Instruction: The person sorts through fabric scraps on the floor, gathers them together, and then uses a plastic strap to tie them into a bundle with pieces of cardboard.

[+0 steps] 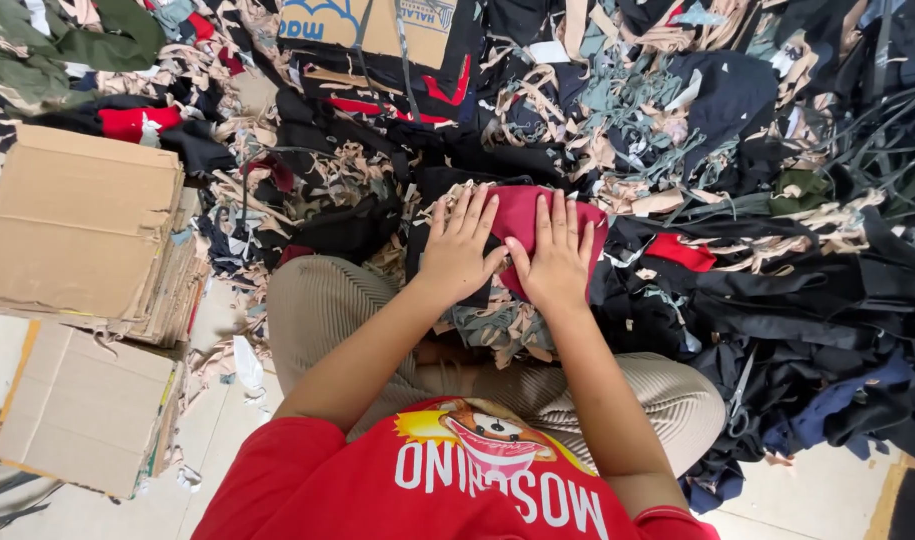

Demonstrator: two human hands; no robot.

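Both hands, left hand (460,248) and right hand (554,258), lie flat with fingers spread, grip open, pressing a dark red fabric piece (522,215) smooth atop the scrap pile (757,200).

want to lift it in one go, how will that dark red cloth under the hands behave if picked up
The dark red cloth probably hangs floppy: it lies soft and creased under the left hand and right hand. It looks thin, so likely light. It rests on loose fabric scraps, so some may cling or shift when it is lifted.
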